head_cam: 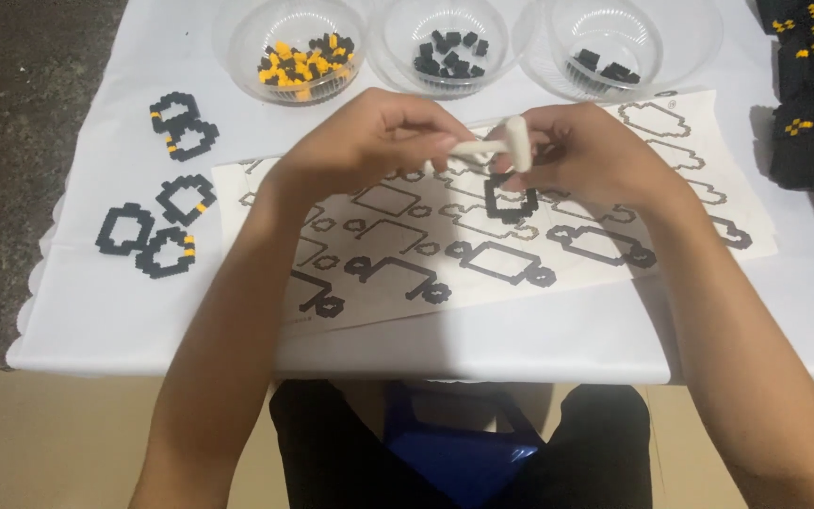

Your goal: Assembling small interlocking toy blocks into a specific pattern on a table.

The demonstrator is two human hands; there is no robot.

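A white-covered table (124,320) fills the middle of the view. Dark speckled floor (11,141) lies at nine o'clock, pale tan floor (49,443) at seven o'clock. Light is soft and even.

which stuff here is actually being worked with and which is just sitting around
In use:
left hand and right hand, both on the white tool
black block frame under the hands
pattern sheet

Lying about:
three clear bowls of blocks
finished black and yellow pieces at left
dark stack at right
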